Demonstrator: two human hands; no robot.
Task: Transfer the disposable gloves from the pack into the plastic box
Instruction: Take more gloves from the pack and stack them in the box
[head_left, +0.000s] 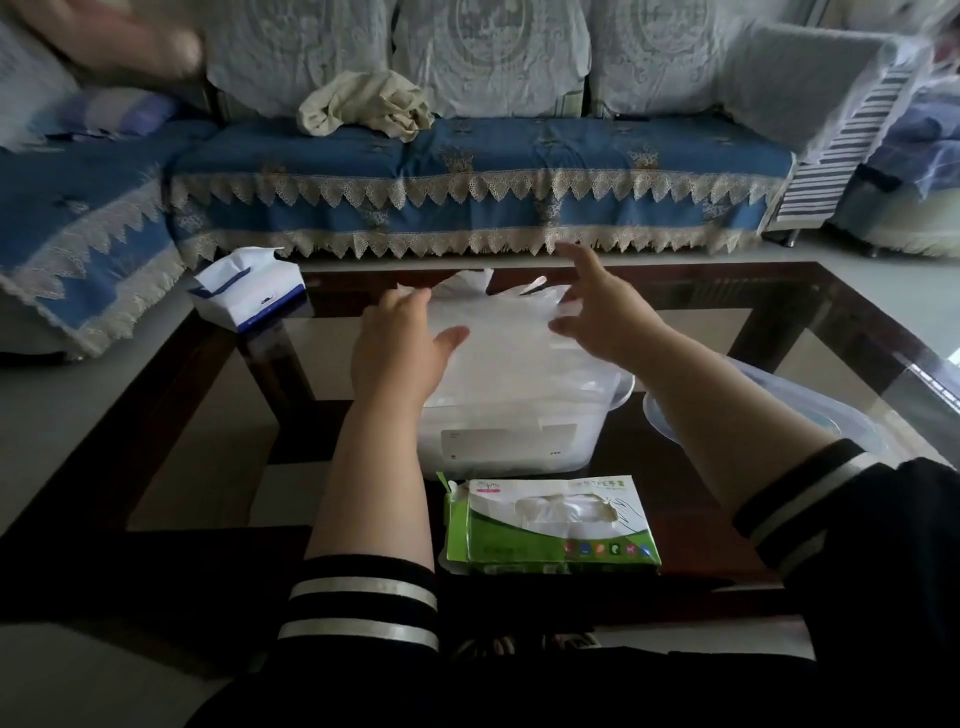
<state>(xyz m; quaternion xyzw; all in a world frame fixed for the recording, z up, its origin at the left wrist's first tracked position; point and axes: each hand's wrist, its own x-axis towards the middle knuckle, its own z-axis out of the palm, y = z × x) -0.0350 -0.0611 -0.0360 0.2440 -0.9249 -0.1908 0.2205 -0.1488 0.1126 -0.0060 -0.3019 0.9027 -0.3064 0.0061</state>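
A blue lace-trimmed sofa (467, 171) backs your glass-topped bench (779, 332). The thin, limp, slippery clear gloves (498, 332) heap over the translucent plastic box (519, 441), mid-bench, behind the green cardboard pack (556, 530). Your left hand (400, 353) presses them flat-fingered; your right hand (608, 317) hovers, fingers apart. Pinch whole bunches.

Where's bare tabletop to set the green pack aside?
Free: the glass left of the left hand, between the tissue pack and the near edge, and the far right corner. Crowded: the centre, where plastic box, green pack and lid sit close together.
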